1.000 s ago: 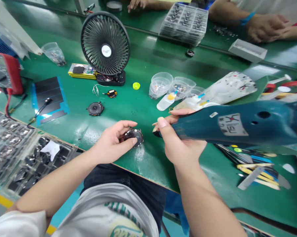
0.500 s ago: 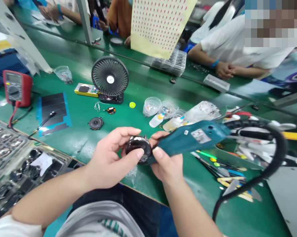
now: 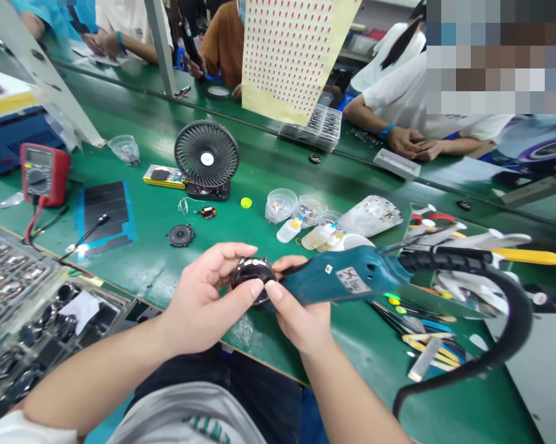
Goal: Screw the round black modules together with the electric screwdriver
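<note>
My left hand (image 3: 208, 299) grips a round, dark watch case (image 3: 254, 274) with a shiny rim, its thumb lying across the face. From the other side my right hand (image 3: 301, 314) meets it, thumb tip at the case's edge. That same hand is closed round a teal power tool (image 3: 328, 277) with a label and a thick black hose (image 3: 518, 302). The tool's front end is hidden by the fingers and the watch case. Beyond my left hand lies a round black watch part (image 3: 180, 235), with a small wired round part (image 3: 208, 212) behind it.
A black fan (image 3: 206, 159), small tubs (image 3: 280, 206) and glue bottles (image 3: 289, 229) stand behind my hands. Tweezers (image 3: 398, 324) and other tools lie at right. Trays of watch parts (image 3: 14, 271) and a red multimeter (image 3: 44, 174) are at left. Co-workers (image 3: 407, 139) sit opposite.
The view has shifted slightly, and the bench things appear a little lower. My right thumb and the teal tool sit slightly further left, closer against the watch case. Both grips remain.
</note>
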Action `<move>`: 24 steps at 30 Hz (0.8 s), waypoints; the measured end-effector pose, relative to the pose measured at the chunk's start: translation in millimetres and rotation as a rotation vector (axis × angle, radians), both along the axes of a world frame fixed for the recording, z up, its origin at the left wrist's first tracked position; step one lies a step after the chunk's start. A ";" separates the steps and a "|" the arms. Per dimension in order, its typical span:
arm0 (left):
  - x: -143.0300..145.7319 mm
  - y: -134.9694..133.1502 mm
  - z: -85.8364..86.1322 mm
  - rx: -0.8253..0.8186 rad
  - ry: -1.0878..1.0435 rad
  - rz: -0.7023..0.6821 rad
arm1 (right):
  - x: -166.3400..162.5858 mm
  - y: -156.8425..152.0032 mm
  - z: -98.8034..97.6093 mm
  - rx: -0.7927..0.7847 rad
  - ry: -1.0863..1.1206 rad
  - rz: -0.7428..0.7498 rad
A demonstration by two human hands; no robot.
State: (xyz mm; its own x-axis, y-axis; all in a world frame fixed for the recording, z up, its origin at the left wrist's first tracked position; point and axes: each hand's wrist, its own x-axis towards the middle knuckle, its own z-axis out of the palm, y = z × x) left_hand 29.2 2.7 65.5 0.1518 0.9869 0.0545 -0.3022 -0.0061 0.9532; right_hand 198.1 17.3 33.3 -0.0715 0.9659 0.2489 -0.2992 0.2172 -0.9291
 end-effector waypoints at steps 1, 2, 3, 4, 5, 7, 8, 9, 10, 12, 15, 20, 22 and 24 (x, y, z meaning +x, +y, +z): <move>-0.4 -0.6 -0.7 0.008 0.003 -0.003 | 0.0 -0.1 -0.2 0.004 -0.005 0.001; -0.8 -1.2 -1.6 0.019 0.007 -0.004 | 0.0 -0.3 -0.2 0.008 -0.009 -0.001; -1.2 -1.9 -2.5 0.030 0.013 -0.008 | 0.0 -0.5 -0.2 0.009 -0.015 -0.003; -1.7 -2.5 -3.4 0.042 0.018 -0.010 | 0.1 -0.8 0.0 0.010 -0.020 -0.003; -2.2 -3.0 -4.2 0.052 0.022 -0.010 | 0.2 -1.0 0.0 0.010 -0.024 -0.004; -2.9 -3.6 -5.2 0.065 0.030 -0.002 | 0.7 -1.3 -0.1 0.013 -0.033 -0.008; -3.1 -3.8 -5.4 0.067 0.034 0.003 | 1.0 -1.4 -0.3 0.015 -0.039 -0.010; -3.2 -3.8 -5.3 0.067 0.038 0.006 | 1.2 -1.4 -0.5 0.016 -0.044 -0.012; -3.2 -3.7 -5.1 0.065 0.040 0.006 | 1.3 -1.5 -0.7 0.016 -0.049 -0.015; -2.9 -3.2 -4.4 0.052 0.036 -0.001 | 1.2 -1.7 -0.4 0.015 -0.058 -0.018; -2.0 -2.0 -3.8 0.024 0.016 -0.003 | 0.5 -2.2 3.0 0.015 -0.088 -0.030; -1.7 0.9 -3.6 -0.007 -0.004 0.012 | -0.7 -3.7 11.4 0.004 -0.233 -0.112; -3.2 2.4 -2.4 -0.010 0.010 0.011 | -1.5 -4.2 12.5 -0.009 -0.265 -0.143; -5.7 4.2 -0.4 -0.001 0.046 0.031 | -2.4 -4.6 12.1 -0.020 -0.272 -0.165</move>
